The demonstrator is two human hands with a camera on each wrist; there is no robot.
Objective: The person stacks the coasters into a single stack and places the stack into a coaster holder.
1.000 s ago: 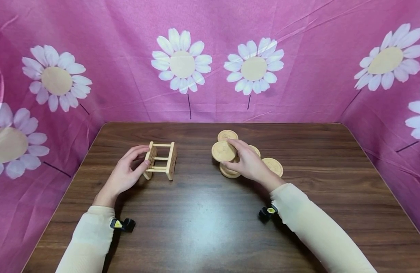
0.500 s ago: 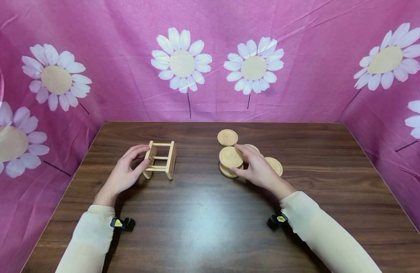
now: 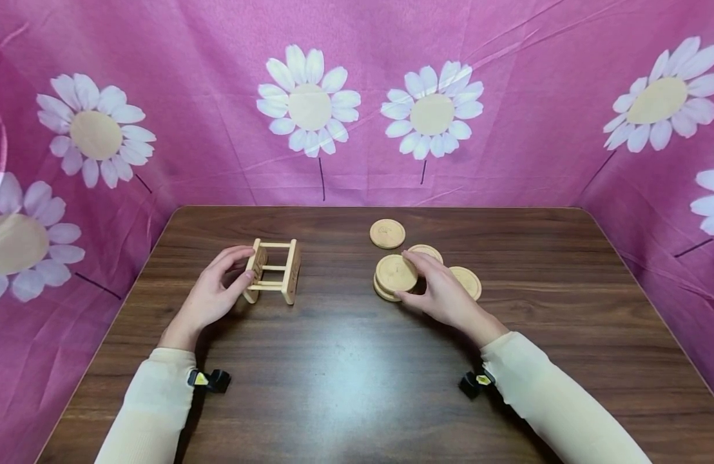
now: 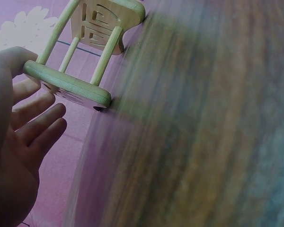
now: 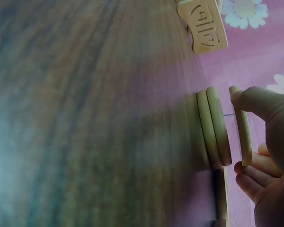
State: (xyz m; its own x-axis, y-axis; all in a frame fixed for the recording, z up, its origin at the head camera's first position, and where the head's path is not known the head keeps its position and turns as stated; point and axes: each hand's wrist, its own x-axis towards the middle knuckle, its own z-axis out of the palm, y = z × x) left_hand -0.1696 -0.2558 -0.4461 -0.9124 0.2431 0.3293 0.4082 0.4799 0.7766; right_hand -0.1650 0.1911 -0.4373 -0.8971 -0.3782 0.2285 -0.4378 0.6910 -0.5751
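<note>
My left hand (image 3: pixel 214 293) grips the near side panel of a small wooden coaster holder (image 3: pixel 292 277), which stands on the table at the left. Thin rods join its two carved panels, as the left wrist view shows on the holder (image 4: pixel 68 84). Between thumb and fingers, my right hand (image 3: pixel 444 290) pinches a round wooden coaster (image 3: pixel 396 273). In the right wrist view that held coaster (image 5: pixel 243 130) hangs just above two stacked coasters (image 5: pixel 213 127), with a narrow gap between. My palm (image 5: pixel 279 198) faces the stack's side there.
Beside the stack lie more single coasters: one behind (image 3: pixel 387 233), one partly hidden by my right hand (image 3: pixel 426 251), and one at the right (image 3: pixel 466 282). The brown wooden table (image 3: pixel 334 361) ends at a pink cloth (image 3: pixel 363 174) with printed daisies.
My right hand has shifted right and towards me, bringing the pinched coaster from left of the stack to over it. The left hand and the coaster holder have stayed put.
</note>
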